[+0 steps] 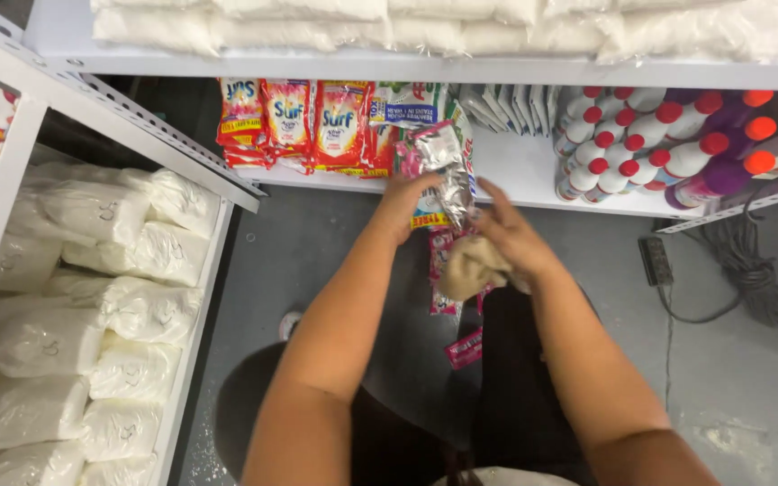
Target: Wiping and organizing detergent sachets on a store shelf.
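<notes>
The left hand (404, 202) is closed around the top of a strip of silvery and pink sachets (447, 180), which hangs just above the middle of the frame, in front of the edge of the white shelf (515, 175). The right hand (508, 236) is curled around a bunched beige cloth (468, 267), pressed against the lower part of the strip; whether the fingers also pinch the sachets cannot be told, as the cloth hides them. More pink sachets (443, 270) trail below the cloth, and one small pink packet (464, 348) lies on the grey floor (317, 252) just below centre.

Behind the strip, on the shelf in the upper middle, a row of red and orange detergent packets (290, 121) stands upright, with a green-and-white packet (407, 103) beside them, partly hidden by the hanging strip. To the right lie flat white packets (511, 103) on edge, then white bottles with red caps (628, 144) lying with their caps toward the camera, and purple bottles with orange caps (722, 148) at the far right. Clear bags of white powder (452, 27) fill the top shelf, and similar bags (92, 297) are stacked in the rack at the left of the frame. At the right, a coil of grey cable (749, 270) and a dark power strip (655, 259) lie on the floor.
</notes>
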